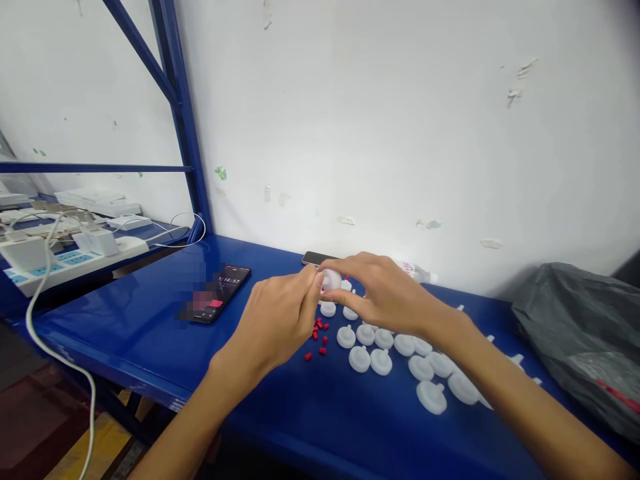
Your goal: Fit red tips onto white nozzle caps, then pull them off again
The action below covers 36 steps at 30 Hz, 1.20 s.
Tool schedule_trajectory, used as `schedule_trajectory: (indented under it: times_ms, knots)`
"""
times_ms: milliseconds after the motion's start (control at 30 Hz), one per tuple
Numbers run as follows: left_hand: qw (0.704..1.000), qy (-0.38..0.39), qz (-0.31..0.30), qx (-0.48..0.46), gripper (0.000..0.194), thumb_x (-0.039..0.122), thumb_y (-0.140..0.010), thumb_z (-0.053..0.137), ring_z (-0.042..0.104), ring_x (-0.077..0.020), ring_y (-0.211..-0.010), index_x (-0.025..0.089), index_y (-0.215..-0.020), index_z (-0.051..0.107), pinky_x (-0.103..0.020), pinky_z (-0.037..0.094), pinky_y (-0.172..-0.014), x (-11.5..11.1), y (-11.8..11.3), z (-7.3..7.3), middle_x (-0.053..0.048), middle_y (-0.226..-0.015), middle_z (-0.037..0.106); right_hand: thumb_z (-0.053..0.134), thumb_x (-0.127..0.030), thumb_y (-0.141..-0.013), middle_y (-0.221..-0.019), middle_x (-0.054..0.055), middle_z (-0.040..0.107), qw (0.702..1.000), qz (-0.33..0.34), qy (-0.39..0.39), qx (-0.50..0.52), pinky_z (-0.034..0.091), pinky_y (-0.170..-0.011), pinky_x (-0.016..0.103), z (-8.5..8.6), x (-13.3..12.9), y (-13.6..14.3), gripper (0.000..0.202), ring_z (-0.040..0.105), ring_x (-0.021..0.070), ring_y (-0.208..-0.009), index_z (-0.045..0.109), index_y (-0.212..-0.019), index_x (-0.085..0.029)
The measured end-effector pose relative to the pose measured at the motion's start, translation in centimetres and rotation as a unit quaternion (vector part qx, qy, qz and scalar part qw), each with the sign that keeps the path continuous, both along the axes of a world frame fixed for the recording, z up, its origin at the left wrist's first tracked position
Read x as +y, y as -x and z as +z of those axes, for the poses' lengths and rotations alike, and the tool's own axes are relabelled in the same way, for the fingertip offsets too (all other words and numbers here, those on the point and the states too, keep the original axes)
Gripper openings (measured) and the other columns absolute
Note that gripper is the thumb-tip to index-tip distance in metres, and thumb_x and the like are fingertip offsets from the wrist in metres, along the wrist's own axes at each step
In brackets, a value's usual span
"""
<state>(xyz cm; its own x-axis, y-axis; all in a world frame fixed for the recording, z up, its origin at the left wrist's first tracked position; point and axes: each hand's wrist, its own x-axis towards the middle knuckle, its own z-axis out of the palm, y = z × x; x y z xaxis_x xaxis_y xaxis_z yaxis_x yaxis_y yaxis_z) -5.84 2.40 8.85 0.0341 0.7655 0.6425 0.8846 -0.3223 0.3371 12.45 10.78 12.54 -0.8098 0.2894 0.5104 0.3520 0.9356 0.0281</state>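
Both hands meet above the desk [150, 333], the left hand [280, 317] and right hand [385, 293] pinching one white disc [330, 280] between fingers, spare discs [395, 350] and red caps [319, 337] spread just beneath for easy picking.

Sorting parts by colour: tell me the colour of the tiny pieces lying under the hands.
Red: the small plastic pieces on the blue table, head view.

Blue worktop [150, 333] has white plastic discs [370, 360], tiny red bits [319, 337], two phones [220, 293], and a grey bag [580, 333].
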Motion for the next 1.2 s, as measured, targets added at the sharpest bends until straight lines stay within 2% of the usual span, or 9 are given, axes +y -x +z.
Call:
schedule_trajectory:
  times_ms: [167, 333, 500, 567, 633, 767, 867, 1033, 1200]
  knots:
    - [0.997, -0.023, -0.053, 0.048, 0.032, 0.033, -0.108, 0.037, 0.05, -0.0145, -0.064, 0.022, -0.081, 0.05, -0.031, 0.028, -0.061, 0.0, 0.4, 0.0, 0.001, -0.077, 0.059, 0.064, -0.047, -0.097, -0.1, 0.001, 0.079, 0.991, 0.031, 0.132, -0.005, 0.048, -0.071, 0.029, 1.5, -0.8, -0.6, 0.029, 0.07, 0.0178, -0.082, 0.076, -0.112, -0.026]
    - [0.997, 0.03, -0.063, -0.013, 0.042, 0.035, -0.108, 0.034, 0.049, -0.0142, -0.06, 0.021, -0.072, 0.05, -0.03, 0.028, -0.06, 0.4, -0.4, -0.4, 0.002, -0.069, 0.059, 0.067, -0.048, -0.095, -0.087, 0.0, 0.079, 0.988, 0.05, 0.145, -0.015, 0.042, -0.061, 0.027, 1.5, -0.7, -0.5, 0.029, 0.063, 0.0131, -0.065, 0.078, -0.108, -0.025]
    - [0.961, 0.091, -0.094, -0.245, 0.058, 0.049, -0.106, 0.032, 0.053, -0.0142, -0.053, 0.021, -0.061, 0.053, -0.029, 0.037, -0.057, 0.4, -1.0, -0.3, 0.0, -0.057, 0.062, 0.066, -0.031, -0.099, -0.096, 0.003, 0.08, 0.998, 0.046, -0.033, 0.02, 0.048, -0.09, 0.035, 1.4, 0.7, -0.9, 0.022, 0.069, 0.0161, -0.077, 0.073, -0.117, -0.021]
    - [0.923, 0.129, -0.117, -0.344, 0.062, 0.054, -0.105, 0.031, 0.051, -0.0143, -0.046, 0.022, -0.055, 0.051, -0.028, 0.036, -0.05, 0.0, -0.3, 0.3, -0.001, -0.05, 0.059, 0.059, -0.021, -0.101, -0.109, 0.005, 0.079, 0.989, 0.005, -0.127, 0.074, 0.046, -0.1, 0.04, 2.0, 2.1, -2.1, 0.022, 0.071, 0.0182, -0.087, 0.071, -0.119, -0.021]
    - [0.91, 0.128, -0.104, -0.379, 0.06, 0.055, -0.103, 0.033, 0.051, -0.0149, -0.046, 0.023, -0.055, 0.049, -0.028, 0.033, -0.046, -0.3, 1.0, 1.1, 0.0, -0.049, 0.055, 0.065, -0.024, -0.097, -0.106, 0.004, 0.08, 0.97, -0.072, -0.163, 0.166, 0.049, -0.096, 0.042, 2.7, 3.7, -3.9, 0.021, 0.072, 0.0221, -0.091, 0.072, -0.116, -0.023]
    - [0.975, 0.084, 0.032, -0.201, 0.056, 0.052, -0.102, 0.035, 0.051, -0.0158, -0.053, 0.023, -0.056, 0.046, -0.029, 0.036, -0.056, -0.2, 3.6, 1.7, 0.0, -0.054, 0.054, 0.07, -0.03, -0.09, -0.102, 0.003, 0.079, 0.952, -0.176, -0.042, 0.247, 0.054, -0.084, 0.039, 2.9, 6.6, -6.3, 0.026, 0.074, 0.0248, -0.09, 0.073, -0.115, -0.024]
    - [0.982, 0.142, 0.121, -0.034, 0.045, 0.045, -0.102, 0.036, 0.057, -0.0198, -0.061, 0.023, -0.066, 0.054, -0.031, 0.036, -0.06, 0.7, 4.7, 1.2, -0.001, -0.062, 0.062, 0.063, -0.028, -0.091, -0.089, 0.002, 0.077, 0.958, -0.187, 0.037, 0.216, 0.052, -0.082, 0.037, 1.3, 8.0, -6.1, 0.026, 0.074, 0.0235, -0.086, 0.071, -0.116, -0.023]
    - [0.964, 0.215, 0.14, 0.072, 0.031, 0.031, -0.098, 0.044, 0.069, -0.0278, -0.09, 0.023, -0.086, 0.071, -0.033, 0.043, -0.072, 2.2, 5.8, -0.4, -0.007, -0.094, 0.077, 0.059, -0.03, -0.095, -0.084, 0.002, 0.074, 0.967, -0.191, 0.129, 0.11, 0.048, -0.074, 0.032, -2.2, 9.6, -5.0, 0.017, 0.069, 0.0196, -0.077, 0.071, -0.103, -0.021]
    - [0.956, 0.235, 0.141, 0.105, 0.023, 0.014, -0.088, 0.049, 0.069, -0.0283, -0.087, 0.022, -0.09, 0.071, -0.032, 0.04, -0.068, 3.6, 7.7, -2.5, -0.008, -0.092, 0.076, 0.07, -0.033, -0.088, -0.105, 0.008, 0.074, 0.966, -0.203, 0.15, 0.064, 0.048, -0.081, 0.032, -5.2, 10.8, -4.2, 0.016, 0.068, 0.0214, -0.09, 0.078, -0.093, -0.02]
